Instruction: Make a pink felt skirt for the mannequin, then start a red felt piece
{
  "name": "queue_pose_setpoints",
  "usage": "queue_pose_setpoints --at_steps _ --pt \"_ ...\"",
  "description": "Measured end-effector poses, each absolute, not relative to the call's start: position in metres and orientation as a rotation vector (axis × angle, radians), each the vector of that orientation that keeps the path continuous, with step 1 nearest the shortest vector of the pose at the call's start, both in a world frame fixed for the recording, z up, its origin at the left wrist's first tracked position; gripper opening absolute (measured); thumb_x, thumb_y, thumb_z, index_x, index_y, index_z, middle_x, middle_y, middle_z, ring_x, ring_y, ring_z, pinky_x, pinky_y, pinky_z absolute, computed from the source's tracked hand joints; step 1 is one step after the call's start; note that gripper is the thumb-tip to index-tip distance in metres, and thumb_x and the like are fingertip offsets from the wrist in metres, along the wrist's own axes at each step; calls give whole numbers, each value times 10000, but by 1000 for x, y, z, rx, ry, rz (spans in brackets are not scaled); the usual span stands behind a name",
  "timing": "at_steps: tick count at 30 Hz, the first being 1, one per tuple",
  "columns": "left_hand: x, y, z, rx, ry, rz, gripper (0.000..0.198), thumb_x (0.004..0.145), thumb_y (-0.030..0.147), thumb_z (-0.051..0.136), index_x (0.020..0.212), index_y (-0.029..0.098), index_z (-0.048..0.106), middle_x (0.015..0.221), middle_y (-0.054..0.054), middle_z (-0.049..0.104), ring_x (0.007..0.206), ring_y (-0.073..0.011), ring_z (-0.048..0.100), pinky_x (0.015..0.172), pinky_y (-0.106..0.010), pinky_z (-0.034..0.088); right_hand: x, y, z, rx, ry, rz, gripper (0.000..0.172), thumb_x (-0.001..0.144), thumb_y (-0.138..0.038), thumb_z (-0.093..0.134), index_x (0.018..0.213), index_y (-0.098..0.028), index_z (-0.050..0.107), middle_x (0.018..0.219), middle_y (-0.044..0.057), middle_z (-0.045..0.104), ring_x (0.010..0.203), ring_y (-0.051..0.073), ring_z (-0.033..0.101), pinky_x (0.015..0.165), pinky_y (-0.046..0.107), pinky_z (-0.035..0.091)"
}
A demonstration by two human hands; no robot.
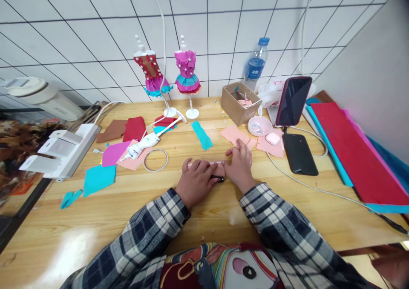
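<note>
In the head view, my left hand (196, 182) lies over a folded pink crepe paper strip (219, 169) near the table's front, fingers closed and pressing on it. A small black object (217, 178) pokes out beneath that hand; most of it is hidden, so I cannot tell its kind. At the strip's right end rests my right hand (240, 165), its thumb touching the paper and its other fingers apart. Just beyond it lies a flat pink crepe paper piece (238, 136). A turquoise paper strip (202, 135) is farther back, between the hands.
Two dressed mini mannequins (187, 72) stand by the tiled wall. A glue gun (145, 146) lies left, among coloured paper pieces. Rightward are a cardboard box (236, 106), a bead dish (260, 126), a propped phone (294, 101), a black phone (300, 154), a cable and paper sheets (358, 153).
</note>
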State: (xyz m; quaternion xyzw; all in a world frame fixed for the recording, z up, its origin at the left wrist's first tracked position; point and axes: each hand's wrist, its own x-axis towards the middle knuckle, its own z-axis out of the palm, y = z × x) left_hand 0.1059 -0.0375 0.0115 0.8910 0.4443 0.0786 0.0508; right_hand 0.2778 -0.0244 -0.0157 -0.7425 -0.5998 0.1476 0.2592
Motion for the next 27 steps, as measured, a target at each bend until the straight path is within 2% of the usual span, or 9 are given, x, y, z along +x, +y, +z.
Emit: queue_pose_setpoints --at_steps 4,9,12,14,17,19,22,27 --pt "103 -39 9 2701 1347 269 415 939 472 478 1300 279 549 1142 -56 654 1058 -255 543 1026 -502 279 281 -26 -9 -1968 -1644 365 232 772 -209 601 1002 -219 622 1506 94 376 1382 296 295 1117 514 192" --pt "96 -39 8 2694 1300 360 463 945 359 492 1398 266 462 1192 -62 659 1076 -247 544 1021 -492 269 289 -28 4 -1775 -1746 255 237 883 -286 535 1061 -279 691 1282 52 591 1216 262 450 1044 463 268" --pt "86 -36 9 2733 1304 524 423 951 308 474 1371 269 503 1184 -73 654 1054 -237 549 989 -462 298 287 -29 5 -1714 -1919 287 252 885 -385 573 1076 -277 696 1293 63 587 1204 277 448 1009 476 274" --pt "74 -31 9 2702 1412 641 410 959 303 451 1358 242 523 1166 -97 644 1049 -240 548 943 -434 337 282 -30 3 -1690 -2006 317 233 874 -385 594 1047 -266 696 1312 70 575 1208 281 440 991 475 282" --pt "52 -21 9 2525 1646 661 391 950 351 459 1284 196 590 1102 -113 637 1036 -258 546 898 -415 374 276 -30 2 -1639 -2083 364 109 844 -296 622 911 -237 683 1281 74 590 1173 279 457 960 453 303" --pt "40 -16 7 2408 1699 577 391 923 419 498 1214 196 634 1076 -104 640 1009 -263 553 876 -414 385 274 -31 3 -1604 -2106 420 38 822 -230 627 850 -219 650 1162 70 643 1078 258 505 917 419 332" --pt "35 -14 5 2324 1712 470 363 879 483 551 1127 246 670 1090 -77 638 1025 -269 550 883 -441 357 274 -34 9 -1564 -2114 461 36 828 -200 610 862 -207 618 987 51 668 962 229 532 874 379 355" --pt "42 -15 1 2288 1711 433 202 847 421 617 916 242 680 1028 -47 645 1004 -250 546 884 -445 310 272 -44 16 -1402 -2352 435 89 875 -292 608 891 -211 641 936 51 643 922 229 516 828 361 372"
